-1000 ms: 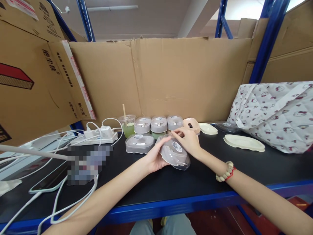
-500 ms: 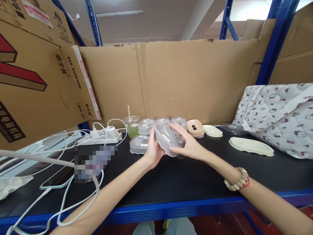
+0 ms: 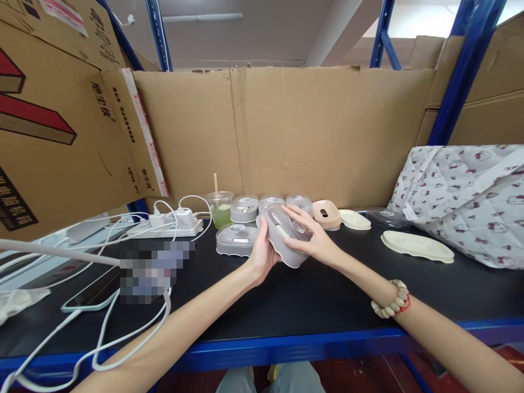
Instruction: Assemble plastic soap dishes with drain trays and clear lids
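Above the middle of the tabletop, a grey oval plastic box with a clear lid [image 3: 282, 229] is held between both hands, tilted. My left hand [image 3: 262, 254] grips its left side and underside, thumb up along the edge. My right hand [image 3: 313, 234] is spread over the lid and right side, fingers curled on it. The lid bears a round sticker and sits over the grey base. Just left of my left hand stands a similar lidded box [image 3: 235, 240] on the table. Several more are lined up behind, including a lidded grey box [image 3: 244, 209].
A pink base [image 3: 326, 214], a cream oval piece [image 3: 355, 219] and a larger cream piece [image 3: 417, 245] lie to the right, near a patterned bag [image 3: 466, 202]. At left are a green drink cup [image 3: 221, 215], a power strip [image 3: 164, 228], a phone [image 3: 92, 292] and loose cables.
The clear lid, askew on the grey box before, now lies more evenly over it. Both hands have turned the box slightly, and its lower end now points more downward.
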{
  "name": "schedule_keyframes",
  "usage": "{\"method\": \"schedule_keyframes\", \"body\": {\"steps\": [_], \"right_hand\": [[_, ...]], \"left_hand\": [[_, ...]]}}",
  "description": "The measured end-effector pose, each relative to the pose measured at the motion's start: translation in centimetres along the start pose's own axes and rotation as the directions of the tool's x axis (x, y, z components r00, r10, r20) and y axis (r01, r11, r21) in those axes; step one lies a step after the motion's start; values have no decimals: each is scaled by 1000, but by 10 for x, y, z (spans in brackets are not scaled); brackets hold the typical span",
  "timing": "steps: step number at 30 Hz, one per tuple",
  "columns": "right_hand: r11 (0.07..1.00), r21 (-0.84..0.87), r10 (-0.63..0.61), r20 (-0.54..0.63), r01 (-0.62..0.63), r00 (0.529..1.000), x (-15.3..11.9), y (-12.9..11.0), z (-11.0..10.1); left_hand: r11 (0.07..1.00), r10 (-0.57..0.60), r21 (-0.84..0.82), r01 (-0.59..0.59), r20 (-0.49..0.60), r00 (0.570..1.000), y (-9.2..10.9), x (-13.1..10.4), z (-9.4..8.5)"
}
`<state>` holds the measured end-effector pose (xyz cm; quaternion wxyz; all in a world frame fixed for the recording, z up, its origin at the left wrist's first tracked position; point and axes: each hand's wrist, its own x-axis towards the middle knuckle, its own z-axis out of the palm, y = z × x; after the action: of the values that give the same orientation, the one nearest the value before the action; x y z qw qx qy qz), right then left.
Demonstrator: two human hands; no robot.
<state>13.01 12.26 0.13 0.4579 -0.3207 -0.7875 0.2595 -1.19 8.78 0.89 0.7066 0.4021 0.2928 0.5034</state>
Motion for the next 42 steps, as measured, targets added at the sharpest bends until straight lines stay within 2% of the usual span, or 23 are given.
{"method": "schedule_keyframes", "body": {"steps": [3,6,7,9,10,12,14,15,18,20,24,30,32,34,37,40,42], "right_hand": [[999,16,-35,-1,35,999,0,-2,1],[993,94,-65,-26,67,998,2,-3,3],[989,142,-27,-59,35,998,2,-4,4],[952,282,149,-91,-118,985,3,-6,6],[906,365,251,-49,-216,967,4,-8,8],[780,490,377,127,-388,918,3,-11,10],[695,555,400,232,-458,887,3,-14,11],[684,576,404,212,-447,890,3,-15,11],[748,562,421,7,-352,907,6,-12,5],[799,500,425,-75,-335,902,8,-8,-1],[829,422,448,-110,-367,887,11,-5,-10],[835,369,464,-77,-407,882,10,-10,-12],[827,376,473,-59,-419,879,10,-10,-12],[800,400,502,-37,-448,864,11,-8,-14],[727,417,602,-4,-546,798,12,-3,-18],[651,365,695,66,-666,716,12,2,-21],[632,312,714,121,-709,689,11,5,-22]], "left_hand": [[996,82,27,-82,-5,997,-3,1,-3],[979,191,83,-185,-67,979,-6,2,-6],[972,224,87,-216,-94,970,-6,3,-6],[956,290,77,-282,-129,948,-4,4,-7],[945,324,77,-316,-130,937,-3,4,-7],[924,379,102,-369,-103,920,0,5,-7],[905,414,146,-400,-80,907,3,7,-8],[895,430,165,-414,-82,899,5,8,-9],[860,495,215,-463,-132,859,13,11,-13],[856,494,260,-448,-154,855,19,12,-16],[874,403,344,-343,-119,908,25,12,-19],[868,373,393,-304,-112,921,26,13,-21],[807,395,520,-279,-126,910,29,14,-24],[663,485,697,-274,-121,866,34,15,-28],[471,603,844,-257,-95,792,39,16,-34],[364,623,902,-230,-52,781,38,19,-38],[244,616,935,-257,55,786,35,21,-40]]}}
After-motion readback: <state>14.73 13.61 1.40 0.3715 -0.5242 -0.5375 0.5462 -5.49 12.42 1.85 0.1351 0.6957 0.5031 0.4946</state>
